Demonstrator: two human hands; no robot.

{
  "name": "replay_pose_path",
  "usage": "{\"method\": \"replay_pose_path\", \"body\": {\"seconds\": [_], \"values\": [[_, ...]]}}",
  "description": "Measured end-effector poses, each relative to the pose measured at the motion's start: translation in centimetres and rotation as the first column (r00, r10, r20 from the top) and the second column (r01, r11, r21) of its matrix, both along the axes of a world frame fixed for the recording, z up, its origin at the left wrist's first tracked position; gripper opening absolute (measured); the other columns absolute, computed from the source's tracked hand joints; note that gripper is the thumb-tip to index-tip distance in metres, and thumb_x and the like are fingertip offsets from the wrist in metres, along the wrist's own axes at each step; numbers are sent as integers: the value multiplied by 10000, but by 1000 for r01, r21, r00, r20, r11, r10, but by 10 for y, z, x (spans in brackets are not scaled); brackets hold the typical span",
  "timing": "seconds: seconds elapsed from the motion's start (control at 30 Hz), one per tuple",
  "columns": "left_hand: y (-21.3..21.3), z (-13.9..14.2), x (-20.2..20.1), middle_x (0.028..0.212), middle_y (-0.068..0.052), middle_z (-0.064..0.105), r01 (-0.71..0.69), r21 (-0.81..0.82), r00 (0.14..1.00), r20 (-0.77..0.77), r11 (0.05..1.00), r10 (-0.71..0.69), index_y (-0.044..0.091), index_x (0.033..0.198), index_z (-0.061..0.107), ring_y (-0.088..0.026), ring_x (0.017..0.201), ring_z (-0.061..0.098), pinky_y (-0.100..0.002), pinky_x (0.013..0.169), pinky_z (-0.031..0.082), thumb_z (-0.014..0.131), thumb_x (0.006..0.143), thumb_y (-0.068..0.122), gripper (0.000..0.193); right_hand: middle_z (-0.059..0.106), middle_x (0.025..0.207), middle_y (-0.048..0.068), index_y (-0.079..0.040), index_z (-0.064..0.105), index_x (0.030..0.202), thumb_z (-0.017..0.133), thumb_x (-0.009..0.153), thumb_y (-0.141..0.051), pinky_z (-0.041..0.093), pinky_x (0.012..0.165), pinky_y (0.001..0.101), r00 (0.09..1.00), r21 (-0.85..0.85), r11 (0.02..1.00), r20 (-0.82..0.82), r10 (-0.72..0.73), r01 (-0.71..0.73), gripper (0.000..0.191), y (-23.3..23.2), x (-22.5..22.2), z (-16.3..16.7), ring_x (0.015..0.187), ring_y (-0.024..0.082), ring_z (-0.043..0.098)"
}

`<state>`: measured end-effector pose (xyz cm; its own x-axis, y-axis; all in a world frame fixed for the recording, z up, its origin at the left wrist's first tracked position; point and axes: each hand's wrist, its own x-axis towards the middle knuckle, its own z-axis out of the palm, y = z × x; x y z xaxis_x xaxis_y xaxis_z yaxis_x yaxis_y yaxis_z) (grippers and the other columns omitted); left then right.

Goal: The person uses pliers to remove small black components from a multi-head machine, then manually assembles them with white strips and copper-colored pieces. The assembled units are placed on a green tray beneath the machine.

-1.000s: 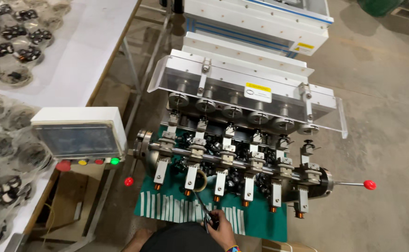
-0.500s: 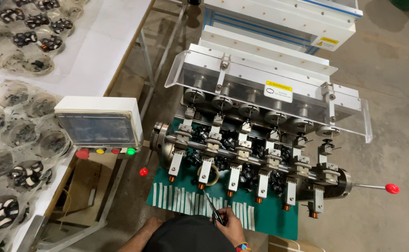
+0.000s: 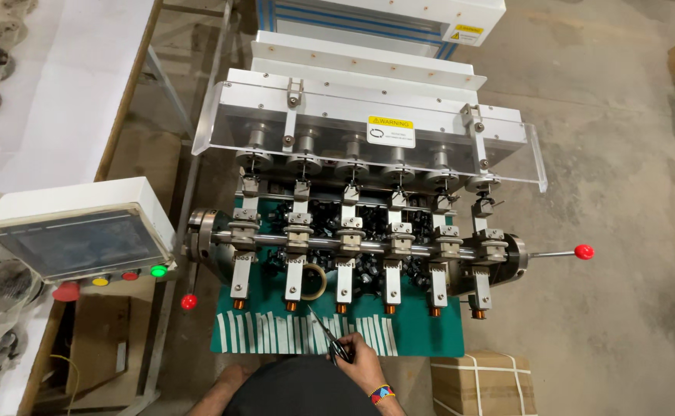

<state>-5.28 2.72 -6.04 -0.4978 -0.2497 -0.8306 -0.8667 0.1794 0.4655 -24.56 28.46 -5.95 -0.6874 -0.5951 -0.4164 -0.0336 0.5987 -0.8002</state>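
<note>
Seen from above: right hand (image 3: 359, 356) closed around the dark handles of small metal scissors (image 3: 326, 337), thin blades angled up and left over the green rubber mat (image 3: 430, 333), tips just short of the row of copper-coloured coils (image 3: 340, 308). Held low and near the body, probably so the blades can reach the short wire ends at the coils without crossing the steel shaft (image 3: 353, 245) above.

Laid out side by side along the near edge of the mat: a row of white tape strips (image 3: 276, 333), within easy reach of the scissors. Standing just behind, between two silver clamp arms (image 3: 293, 279): a roll of clear tape (image 3: 313, 283).

Off to the left on its own stand: a white control box with a dark screen (image 3: 75, 235) and coloured buttons, turned toward the worker. Sticking out to the right: a lever with a red ball knob (image 3: 581, 251).

Left hand: cut off at the lower frame edge, only part of a forearm (image 3: 226, 387) showing, so cannot tell whether spread or closed. Hard to make out: fine wire at the coils, and what the black parts behind the shaft are. Largely hidden by the dark garment (image 3: 299, 389): the wrist area, apart from a coloured band.
</note>
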Motion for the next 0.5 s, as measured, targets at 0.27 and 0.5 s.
{"method": "replay_pose_path", "body": {"seconds": [0.27,0.5], "values": [[22,-36,-43,1308,-113,692,284,-38,957,82,958,-280,116,1270,728,-260,1178,669,-372,1003,534,498,1026,272,370,614,776,-9,-36,639,1069,794,801,-52,506,661,253,992,-30,1000,127,-1,5,309,42,-35,2,705,71,566],[63,-11,-105,1340,-101,682,433,27,856,302,901,-420,112,1262,690,-227,1211,648,-373,1037,518,552,1049,294,313,577,780,-45,-53,645,1086,788,862,-76,462,643,219,928,-52,981,319,192,-186,266,111,-118,54,710,30,525]]}}
